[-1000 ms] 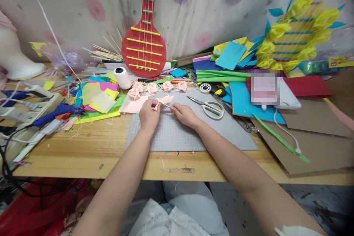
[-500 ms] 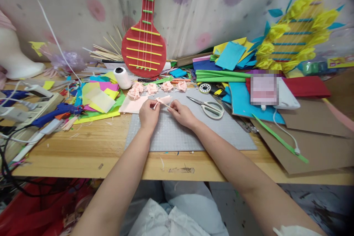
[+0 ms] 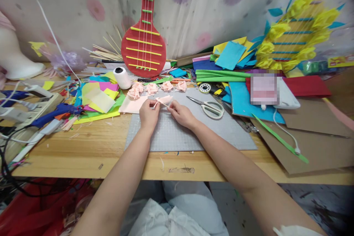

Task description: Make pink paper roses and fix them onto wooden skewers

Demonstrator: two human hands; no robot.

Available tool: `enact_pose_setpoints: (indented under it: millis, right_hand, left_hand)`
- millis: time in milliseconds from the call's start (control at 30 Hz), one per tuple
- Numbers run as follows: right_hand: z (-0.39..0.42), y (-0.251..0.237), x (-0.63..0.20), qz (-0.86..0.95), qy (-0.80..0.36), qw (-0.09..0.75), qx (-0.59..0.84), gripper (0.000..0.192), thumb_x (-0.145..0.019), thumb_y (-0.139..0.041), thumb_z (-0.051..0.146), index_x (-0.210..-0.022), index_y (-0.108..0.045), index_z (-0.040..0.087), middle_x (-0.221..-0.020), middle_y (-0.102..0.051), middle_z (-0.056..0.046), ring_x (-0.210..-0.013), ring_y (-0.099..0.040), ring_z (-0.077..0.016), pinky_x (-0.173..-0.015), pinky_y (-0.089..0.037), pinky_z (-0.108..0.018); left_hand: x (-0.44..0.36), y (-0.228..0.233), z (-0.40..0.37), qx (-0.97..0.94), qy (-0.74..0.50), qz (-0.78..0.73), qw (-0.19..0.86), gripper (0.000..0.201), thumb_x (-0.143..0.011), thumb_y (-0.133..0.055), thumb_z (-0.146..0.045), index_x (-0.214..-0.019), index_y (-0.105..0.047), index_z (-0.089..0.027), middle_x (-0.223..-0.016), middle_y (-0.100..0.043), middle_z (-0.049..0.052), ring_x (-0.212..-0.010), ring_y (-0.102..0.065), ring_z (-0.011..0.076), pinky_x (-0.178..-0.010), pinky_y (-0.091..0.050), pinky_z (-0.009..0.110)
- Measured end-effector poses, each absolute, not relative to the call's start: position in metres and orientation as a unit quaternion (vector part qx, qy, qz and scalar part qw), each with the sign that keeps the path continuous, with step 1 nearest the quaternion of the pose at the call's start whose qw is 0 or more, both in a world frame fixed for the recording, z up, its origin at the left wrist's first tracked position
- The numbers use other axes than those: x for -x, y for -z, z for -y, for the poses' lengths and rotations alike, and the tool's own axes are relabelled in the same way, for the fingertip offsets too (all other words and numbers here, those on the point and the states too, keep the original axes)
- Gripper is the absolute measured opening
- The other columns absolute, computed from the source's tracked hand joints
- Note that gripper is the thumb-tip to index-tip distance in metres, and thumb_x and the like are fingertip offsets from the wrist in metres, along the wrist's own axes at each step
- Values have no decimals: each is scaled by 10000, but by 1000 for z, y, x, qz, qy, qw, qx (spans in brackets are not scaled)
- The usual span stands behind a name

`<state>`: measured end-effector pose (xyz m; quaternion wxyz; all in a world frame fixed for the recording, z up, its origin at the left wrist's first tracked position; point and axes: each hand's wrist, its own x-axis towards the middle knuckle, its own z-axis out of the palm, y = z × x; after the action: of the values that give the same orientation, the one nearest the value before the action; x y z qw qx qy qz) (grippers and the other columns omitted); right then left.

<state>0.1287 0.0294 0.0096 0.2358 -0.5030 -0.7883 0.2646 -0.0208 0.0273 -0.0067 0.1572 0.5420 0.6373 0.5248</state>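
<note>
Pink, perhaps crepe paper: left hand pinches it, right hand a thin stick.

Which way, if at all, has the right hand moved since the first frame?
Yes, slightly: the right hand has shifted left, away from the scissors lying on the gray cutting mat.

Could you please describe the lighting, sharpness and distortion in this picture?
Head view, light: soft, no strong glare on the grey gridded cutting mat. Head view, distortion: bare forearms look stretched toward the bottom corners, upper right corner darkened. Head view, sharpness: fine detail is soft, so the thin pale strip between the bare left hand and bare right hand is hard to make out.
</note>
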Motion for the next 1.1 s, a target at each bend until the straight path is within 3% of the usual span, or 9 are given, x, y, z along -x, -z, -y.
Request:
enact_pose_setpoints:
  millis: [267,467,767,1100]
  right_hand:
    - [-30,-9,-130,796,-269,222,495,171,-872,-360,338,-855,-475,212,-566,-560,29,-552,-503,-122,-578,-324,-216]
    - [-31,-6,-130,801,-238,225,501,138,-794,-502,339,-818,-481,205,-670,-610,12,-603,-517,-115,-567,-306,-213]
    - [-33,-1,-129,824,-231,237,460,166,-748,-556,340,-765,-493,187,-662,-565,17,-595,-470,-97,-563,-295,-206]
    - [-30,-6,-129,830,-221,258,441,199,-842,-424,339,-743,-497,183,-677,-549,4,-617,-451,-105,-590,-298,-211]
  left_hand:
    - [22,7,-28,-542,-525,-637,159,67,-684,-576,-260,-684,-560,-195,-724,-635,7,-698,-579,144,-697,-438,281]
    - [23,7,-30,-533,-547,-623,170,73,-675,-588,-253,-674,-562,-185,-760,-645,15,-718,-585,138,-710,-442,275]
    - [24,18,-37,-481,-584,-614,226,135,-656,-604,-290,-700,-560,-170,-747,-630,17,-706,-587,130,-665,-466,265]
    - [23,10,-32,-493,-578,-620,195,89,-648,-593,-249,-665,-540,-179,-702,-603,-2,-683,-563,119,-683,-452,260]
